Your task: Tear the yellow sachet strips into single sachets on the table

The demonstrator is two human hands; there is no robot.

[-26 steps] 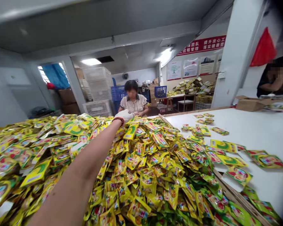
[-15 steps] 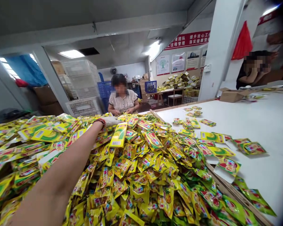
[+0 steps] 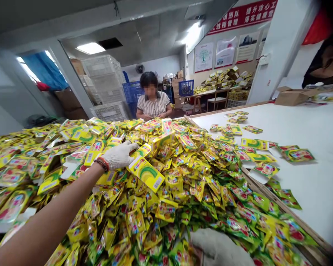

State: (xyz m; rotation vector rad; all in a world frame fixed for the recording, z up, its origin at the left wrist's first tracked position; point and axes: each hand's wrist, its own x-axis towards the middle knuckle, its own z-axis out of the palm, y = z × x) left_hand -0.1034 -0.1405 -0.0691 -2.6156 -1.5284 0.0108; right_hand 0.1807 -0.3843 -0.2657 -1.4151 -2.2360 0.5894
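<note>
My left hand, in a white knit glove with a red bead bracelet at the wrist, is closed on a large yellow packet and holds it just above a big heap of yellow and green sachets. My right hand, also gloved, rests on the heap at the bottom edge of the view. Its fingers are hidden among the sachets.
A white table to the right carries scattered sachets and a cardboard box. A wooden strip edges the heap. A person in a striped shirt sits opposite. Another person stands far right. White crates are stacked behind.
My left arm has pulled back toward me from the far side of the heap, bringing the yellow packet along. My right hand has come into view at the bottom.
</note>
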